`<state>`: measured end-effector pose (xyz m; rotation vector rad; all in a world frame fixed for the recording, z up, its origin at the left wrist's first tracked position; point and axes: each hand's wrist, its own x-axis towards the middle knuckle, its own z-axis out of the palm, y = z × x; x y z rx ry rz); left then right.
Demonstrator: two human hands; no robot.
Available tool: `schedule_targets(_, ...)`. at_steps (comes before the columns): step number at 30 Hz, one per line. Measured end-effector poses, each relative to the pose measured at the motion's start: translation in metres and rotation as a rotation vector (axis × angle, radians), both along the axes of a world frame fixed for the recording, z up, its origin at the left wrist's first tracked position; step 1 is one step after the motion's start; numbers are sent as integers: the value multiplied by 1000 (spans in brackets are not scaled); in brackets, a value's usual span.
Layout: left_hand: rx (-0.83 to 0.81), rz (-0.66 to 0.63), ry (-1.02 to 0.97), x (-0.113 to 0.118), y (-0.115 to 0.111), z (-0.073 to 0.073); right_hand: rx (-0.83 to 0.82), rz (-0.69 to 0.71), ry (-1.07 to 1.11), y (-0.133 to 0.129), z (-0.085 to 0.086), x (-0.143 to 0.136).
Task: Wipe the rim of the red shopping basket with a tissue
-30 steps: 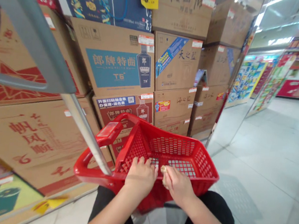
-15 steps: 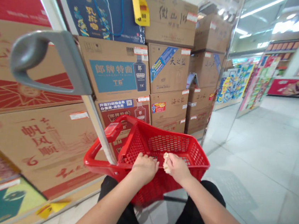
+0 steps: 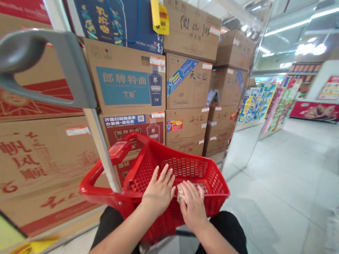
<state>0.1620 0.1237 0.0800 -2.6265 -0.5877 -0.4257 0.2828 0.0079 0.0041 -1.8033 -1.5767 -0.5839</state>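
Observation:
A red plastic shopping basket cart (image 3: pixel 220 193) with perforated walls stands in front of my knees. My left hand (image 3: pixel 159 190) lies over its near rim, palm down, fingers spread, holding nothing. To the right of it, my right hand (image 3: pixel 194 206) presses a crumpled beige cloth (image 3: pixel 180 193) against the same rim. Most of the cloth is hidden under the fingers. At the cart's left end is its red push handle (image 3: pixel 92 185). A pale pole (image 3: pixel 103 140) with a grey loop grip (image 3: pixel 72 68) leans across that end.
Stacked cardboard cartons (image 3: pixel 122 79) form a wall behind and left of the cart. A blue gift bag (image 3: pixel 105 11) sits on top. A mirrored column (image 3: pixel 245 110) rises beyond the cartons. Tiled floor (image 3: pixel 290 188) runs along the right, with stocked shelves (image 3: pixel 256 104) farther back.
My left hand's fingers have stretched out and spread. The right hand has turned from a fist to palm down over the cloth. The view has shifted slightly to the right.

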Motion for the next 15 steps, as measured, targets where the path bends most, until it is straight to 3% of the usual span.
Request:
schedule_targets(5,220,-99,-157,-13,-13,-16,41,88,-35,4,-10,-1)
schedule_targets(9,237,-87,-173,-15,-16,-25,83,5,70,5,-3,7)
schedule_targets(13,211,-76,-163,-12,-16,-26,19,129,-38,4,1,1)
schedule_targets(15,183,-61,-156,-11,-16,-26,11,77,-23,1,0,-3)
